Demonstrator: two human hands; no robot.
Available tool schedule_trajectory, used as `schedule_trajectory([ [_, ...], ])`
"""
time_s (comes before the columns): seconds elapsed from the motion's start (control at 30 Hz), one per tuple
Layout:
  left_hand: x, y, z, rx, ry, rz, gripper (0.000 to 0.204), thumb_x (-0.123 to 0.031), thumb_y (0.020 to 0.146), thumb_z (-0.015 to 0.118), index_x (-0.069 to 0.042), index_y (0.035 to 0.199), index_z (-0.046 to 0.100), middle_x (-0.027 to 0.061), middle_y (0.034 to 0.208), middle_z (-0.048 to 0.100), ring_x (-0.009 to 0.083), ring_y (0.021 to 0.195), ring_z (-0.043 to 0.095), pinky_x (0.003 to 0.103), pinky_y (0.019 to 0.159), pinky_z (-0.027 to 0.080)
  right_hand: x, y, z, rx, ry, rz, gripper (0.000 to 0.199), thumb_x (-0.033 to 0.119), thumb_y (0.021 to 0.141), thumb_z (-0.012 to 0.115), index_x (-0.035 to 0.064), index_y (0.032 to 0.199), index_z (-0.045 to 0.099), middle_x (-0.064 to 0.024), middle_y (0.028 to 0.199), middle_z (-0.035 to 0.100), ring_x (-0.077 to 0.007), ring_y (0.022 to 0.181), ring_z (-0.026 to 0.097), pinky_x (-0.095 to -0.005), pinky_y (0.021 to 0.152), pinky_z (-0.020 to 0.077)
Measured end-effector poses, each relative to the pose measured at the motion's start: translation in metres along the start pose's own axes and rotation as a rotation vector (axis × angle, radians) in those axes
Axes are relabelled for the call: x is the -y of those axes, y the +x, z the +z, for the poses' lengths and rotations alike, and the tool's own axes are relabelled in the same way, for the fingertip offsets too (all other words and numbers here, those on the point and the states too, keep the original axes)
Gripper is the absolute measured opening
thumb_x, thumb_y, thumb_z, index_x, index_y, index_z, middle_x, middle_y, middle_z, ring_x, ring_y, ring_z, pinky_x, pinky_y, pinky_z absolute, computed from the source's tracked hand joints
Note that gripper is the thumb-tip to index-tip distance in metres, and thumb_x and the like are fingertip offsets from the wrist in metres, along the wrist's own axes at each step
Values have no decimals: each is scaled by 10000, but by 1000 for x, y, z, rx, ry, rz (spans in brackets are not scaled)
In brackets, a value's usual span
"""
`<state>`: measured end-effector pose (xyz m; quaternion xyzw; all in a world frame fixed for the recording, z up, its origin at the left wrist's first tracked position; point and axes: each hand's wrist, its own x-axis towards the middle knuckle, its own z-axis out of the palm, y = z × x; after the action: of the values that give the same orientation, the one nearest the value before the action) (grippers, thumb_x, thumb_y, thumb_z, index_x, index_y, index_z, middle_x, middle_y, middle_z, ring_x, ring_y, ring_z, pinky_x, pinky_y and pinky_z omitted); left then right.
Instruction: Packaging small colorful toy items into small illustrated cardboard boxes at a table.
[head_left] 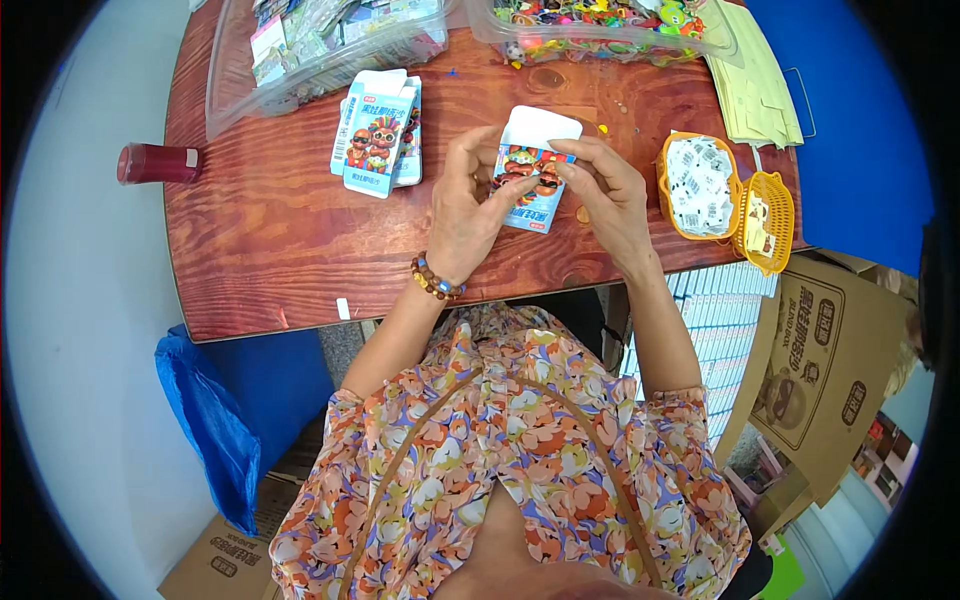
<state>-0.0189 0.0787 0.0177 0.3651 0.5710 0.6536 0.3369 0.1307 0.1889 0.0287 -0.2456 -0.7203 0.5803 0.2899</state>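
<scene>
My left hand (470, 200) and right hand (612, 195) are both closed on one small blue box (538, 216), with the left thumb across its printed front and the right fingers gathered at its upper right. The white flap (540, 125) stands out from the end away from me. Whether my right fingertips only press the face or reach the opening, I can't tell from here; knuckles cover it.

Thin card probably creases easily, so I'd judge the left hand should steady the sides without squeezing, while the right works lightly near the flap's fold, keeping the corners square.

The box is over the table (270, 230), near its front edge, which runs under my forearms, so tilting it toward me risks spilling into my lap. Just left of my left hand is a pile of boxes (372, 140), so that elbow wants small moves. To my right, near the wrist, is a yellow basket (664, 185) of white packets (700, 185), with a smaller basket (765, 255) touching it by the table's side edge. Beyond, the left bin (300, 90) and right bin (610, 48) bound the far side. My widest room is front left, where wood shows between the red jar (155, 164) and my forearm.
</scene>
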Motion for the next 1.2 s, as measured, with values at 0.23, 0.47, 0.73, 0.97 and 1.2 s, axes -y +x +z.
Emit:
schedule_trajectory([
  [0.23,7,-5,-19,61,108,146,470,-3,880,708,-36,1301,502,101,1157,643,154,912,686,278,760,561,-5,0,-5,57,115,101,260,25,972,589,-20,1227,607,-58,1130,646,-113,1043,623,-260,894,502],
  [0.47,-4,3,-29,215,119,62,397,-4,885,703,-36,1263,586,64,1098,638,118,887,672,254,766,550,-2,6,-7,76,149,-42,169,1,950,610,-14,1118,612,-83,1177,627,-128,1045,633,-276,884,527],
  [0.73,-7,-5,-27,210,-56,-107,386,-1,889,696,-44,1257,589,41,1026,654,83,871,662,229,738,544,14,4,-8,109,162,70,182,22,954,613,-2,1135,617,-88,1233,570,-144,1070,607,-295,919,503],
  [0.97,-9,-11,-24,221,65,-78,407,-39,875,715,-36,1263,591,43,1016,672,85,839,666,239,716,544,9,8,-7,143,178,45,166,93,992,578,5,1108,659,-65,1098,662,-109,980,615,-261,845,501],
  [1.2,-9,-14,-26,251,48,-107,406,-49,881,712,-47,1260,565,55,1020,678,102,835,674,252,699,545,22,15,-18,278,137,260,229,96,946,651,35,1155,720,1,910,725,-20,744,606,-192,614,466],
])
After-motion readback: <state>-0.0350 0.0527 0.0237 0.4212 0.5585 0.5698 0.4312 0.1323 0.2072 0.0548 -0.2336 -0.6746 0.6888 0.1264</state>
